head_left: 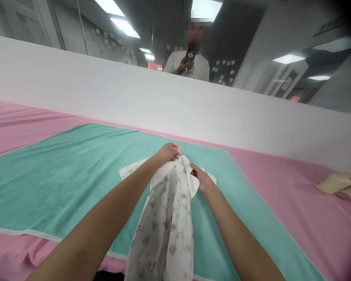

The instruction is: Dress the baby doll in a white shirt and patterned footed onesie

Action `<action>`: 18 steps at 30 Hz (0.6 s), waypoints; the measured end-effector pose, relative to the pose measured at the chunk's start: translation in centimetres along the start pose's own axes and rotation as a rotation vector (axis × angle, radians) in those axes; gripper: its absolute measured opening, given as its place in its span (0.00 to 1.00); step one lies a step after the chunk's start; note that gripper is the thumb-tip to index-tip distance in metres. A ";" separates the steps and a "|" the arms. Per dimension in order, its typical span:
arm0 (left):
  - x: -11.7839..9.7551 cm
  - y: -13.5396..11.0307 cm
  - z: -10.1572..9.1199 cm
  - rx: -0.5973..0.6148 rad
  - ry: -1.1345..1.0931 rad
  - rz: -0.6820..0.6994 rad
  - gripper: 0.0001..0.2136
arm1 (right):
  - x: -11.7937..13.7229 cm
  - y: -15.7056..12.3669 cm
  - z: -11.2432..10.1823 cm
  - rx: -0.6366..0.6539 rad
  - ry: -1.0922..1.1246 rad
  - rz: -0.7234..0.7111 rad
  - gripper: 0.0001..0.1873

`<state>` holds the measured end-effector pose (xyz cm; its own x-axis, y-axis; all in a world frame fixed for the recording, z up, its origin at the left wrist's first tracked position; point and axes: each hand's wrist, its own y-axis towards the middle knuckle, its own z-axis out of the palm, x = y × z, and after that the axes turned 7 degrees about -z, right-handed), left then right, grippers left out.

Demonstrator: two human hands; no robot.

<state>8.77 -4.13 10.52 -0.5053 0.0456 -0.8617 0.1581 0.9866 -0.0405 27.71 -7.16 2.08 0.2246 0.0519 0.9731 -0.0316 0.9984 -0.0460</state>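
Observation:
A white baby garment [155,222] printed with small bears lies on the teal cloth, its long lower part reaching toward me. Its plain white sleeves and collar spread out at the far end. Curled fingers of my left hand [169,152] grip the garment's neck. Just beyond those fingers shows a rounded, skin-toned thing [179,148], mostly hidden by my hand. My right hand [201,177] pinches the white edge of the garment on the right side, its fingertips partly behind the fabric.
The teal cloth [76,175] with a pale border lies over a pink cover [280,187]. A white wall [169,105] rises behind, topped by a mirror [105,39] reflecting a person with a phone. At the right edge lies a cream-yellow thing [333,183] beside skin-toned parts, unclear.

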 end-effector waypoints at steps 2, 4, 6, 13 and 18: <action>0.0 -0.5 0.2 0.109 -0.214 0.042 0.15 | 0.1 0.0 -0.2 0.015 0.029 0.038 0.14; 0.7 -1.6 0.1 0.077 -0.308 0.062 0.15 | 0.5 0.0 -0.3 -0.011 0.052 -0.014 0.13; 1.9 -3.2 -0.3 -0.075 -0.143 0.041 0.13 | 1.4 0.2 0.0 -0.021 0.090 -0.106 0.13; 5.4 -8.5 -1.2 -0.141 0.437 0.049 0.15 | 5.4 -1.2 4.7 0.306 -0.281 -0.286 0.10; 4.3 -12.0 -0.4 0.008 0.501 0.204 0.05 | 5.9 -4.9 6.2 0.291 -0.623 -0.429 0.12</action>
<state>4.33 -15.67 7.50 -0.8064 0.3070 -0.5055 0.3006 0.9488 0.0968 23.16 -11.84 9.41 -0.3062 -0.4407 0.8438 -0.3371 0.8791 0.3368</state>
